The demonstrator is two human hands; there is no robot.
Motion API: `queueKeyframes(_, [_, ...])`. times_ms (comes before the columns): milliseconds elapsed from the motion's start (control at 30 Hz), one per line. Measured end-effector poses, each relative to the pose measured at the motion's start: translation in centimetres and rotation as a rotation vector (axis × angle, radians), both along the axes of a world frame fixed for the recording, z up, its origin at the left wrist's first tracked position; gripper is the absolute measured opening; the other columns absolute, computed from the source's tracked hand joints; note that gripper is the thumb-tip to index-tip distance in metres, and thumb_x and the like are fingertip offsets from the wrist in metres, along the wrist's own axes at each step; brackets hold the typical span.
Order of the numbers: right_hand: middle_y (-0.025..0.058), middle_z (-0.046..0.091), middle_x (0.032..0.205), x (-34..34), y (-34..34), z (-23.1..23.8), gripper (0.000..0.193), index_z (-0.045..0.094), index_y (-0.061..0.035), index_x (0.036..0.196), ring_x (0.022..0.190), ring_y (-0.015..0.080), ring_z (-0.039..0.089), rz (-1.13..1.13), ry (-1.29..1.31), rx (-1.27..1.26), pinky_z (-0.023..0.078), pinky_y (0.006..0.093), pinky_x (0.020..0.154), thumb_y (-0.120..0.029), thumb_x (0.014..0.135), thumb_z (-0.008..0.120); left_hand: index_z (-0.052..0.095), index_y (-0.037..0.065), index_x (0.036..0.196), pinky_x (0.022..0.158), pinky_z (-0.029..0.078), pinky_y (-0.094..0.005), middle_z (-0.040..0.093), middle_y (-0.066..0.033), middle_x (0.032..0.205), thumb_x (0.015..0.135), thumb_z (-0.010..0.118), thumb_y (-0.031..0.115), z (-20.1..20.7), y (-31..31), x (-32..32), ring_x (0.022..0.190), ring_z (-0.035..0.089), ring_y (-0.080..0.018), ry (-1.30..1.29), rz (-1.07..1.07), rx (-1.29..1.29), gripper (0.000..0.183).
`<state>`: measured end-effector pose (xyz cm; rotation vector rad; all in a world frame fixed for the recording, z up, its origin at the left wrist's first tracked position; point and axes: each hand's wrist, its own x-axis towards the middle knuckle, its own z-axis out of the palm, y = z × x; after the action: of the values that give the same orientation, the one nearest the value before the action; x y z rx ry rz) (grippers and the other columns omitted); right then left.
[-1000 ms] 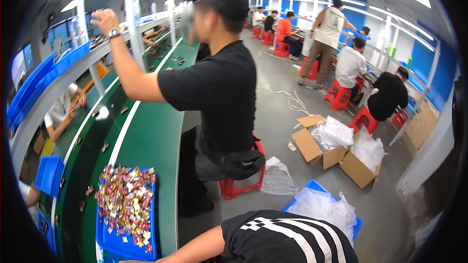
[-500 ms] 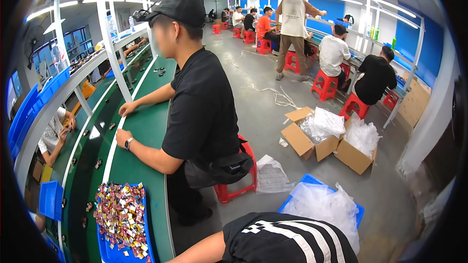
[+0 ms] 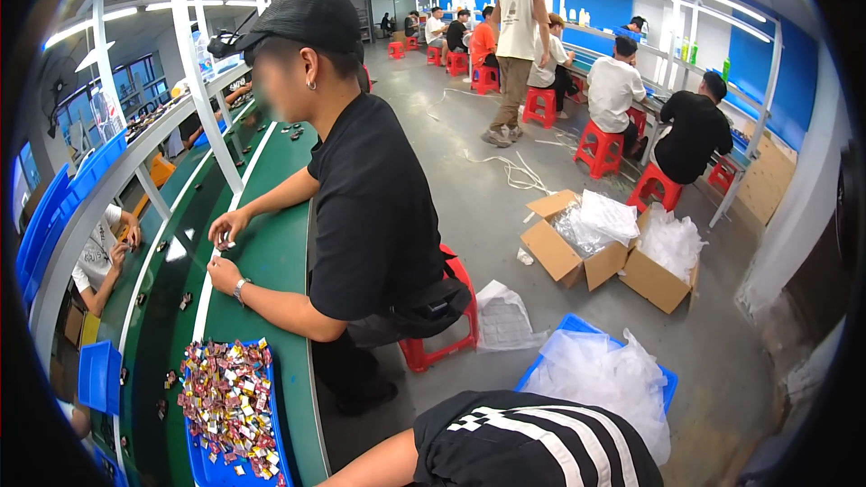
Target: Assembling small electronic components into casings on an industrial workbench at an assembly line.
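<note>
Right forearm point(image 3: 383, 462) showing at lower edge; left hand and right hand lying out of frame, so can't tell fingers' opening or hold. Small multicoloured pieces point(image 3: 227, 406) sitting heaped in blue tray point(image 3: 209, 471) on green surface point(image 3: 290, 343). Tray looking well stocked, plenty apparently left; finished share not showing.

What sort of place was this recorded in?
Probably a factory assembly workshop: a long green bench, a blue tray heaped with small parts, and people seated on red stools.
</note>
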<state>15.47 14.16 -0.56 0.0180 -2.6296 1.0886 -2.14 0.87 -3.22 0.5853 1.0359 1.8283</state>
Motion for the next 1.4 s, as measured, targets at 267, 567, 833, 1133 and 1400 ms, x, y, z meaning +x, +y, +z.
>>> queueKeyframes(267, [0.0186, 0.069, 0.093, -0.4, 0.4, -1.0, 0.035, 0.066, -0.0088, 0.108, 0.087, 0.0396, 0.065, -0.226, -0.056, 0.090, 0.053, 0.0476, 0.073, -0.017, 0.075, 0.060, 0.060, -0.005, 0.107, 0.088, 0.051, -0.0466, 0.065, -0.0194, 0.103, 0.096, 0.051, 0.019, 1.0, 0.0, 1.0, 0.098, 0.063, -0.0323, 0.160, 0.051, -0.068, 0.028])
queueKeyframes(567, [0.0211, 0.068, 0.092, 0.1, -0.4, -1.8, 0.026, 0.068, -0.0076, 0.096, 0.084, 0.0380, 0.066, -0.189, 0.140, -0.069, 0.052, 0.0494, 0.071, -0.015, 0.073, 0.062, 0.059, -0.008, 0.108, 0.088, 0.052, -0.0423, 0.065, -0.0193, 0.103, 0.094, 0.054, 0.016, 2.3, 0.3, 2.2, 0.095, 0.063, -0.0308, 0.246, 0.070, -0.149, 0.028])
queueKeyframes(833, [0.0172, 0.068, 0.077, -0.2, 0.3, -0.4, 0.009, 0.070, -0.0083, 0.074, 0.073, 0.0372, 0.064, -0.306, 0.232, -0.124, 0.050, 0.0463, 0.063, -0.015, 0.068, 0.067, 0.058, -0.013, 0.110, 0.092, 0.051, -0.0465, 0.063, -0.0222, 0.106, 0.094, 0.054, 0.011, 2.7, 0.4, 2.6, 0.102, 0.061, -0.0332, 0.184, 0.177, -0.137, 0.029])
queueKeyframes(1133, [0.0127, 0.067, 0.075, -1.4, 0.4, -2.1, 0.006, 0.071, -0.0115, 0.071, 0.072, 0.0328, 0.063, 0.042, 0.344, 0.026, 0.049, 0.0447, 0.062, -0.015, 0.067, 0.070, 0.061, -0.006, 0.109, 0.098, 0.046, -0.0425, 0.065, -0.0164, 0.109, 0.096, 0.052, 0.016, 3.2, 0.3, 2.8, 0.105, 0.061, -0.0277, 0.033, -0.019, -0.131, 0.027])
queueKeyframes(1400, [0.0158, 0.067, 0.076, 0.1, 0.2, -0.8, 0.014, 0.073, -0.0103, 0.078, 0.072, 0.0346, 0.063, -0.084, 0.191, 0.076, 0.050, 0.0451, 0.065, -0.022, 0.075, 0.065, 0.063, -0.002, 0.108, 0.102, 0.042, -0.0420, 0.066, -0.0142, 0.109, 0.098, 0.053, 0.021, 1.9, 0.6, 2.1, 0.107, 0.060, -0.0268, -0.135, -0.015, -0.106, 0.027])
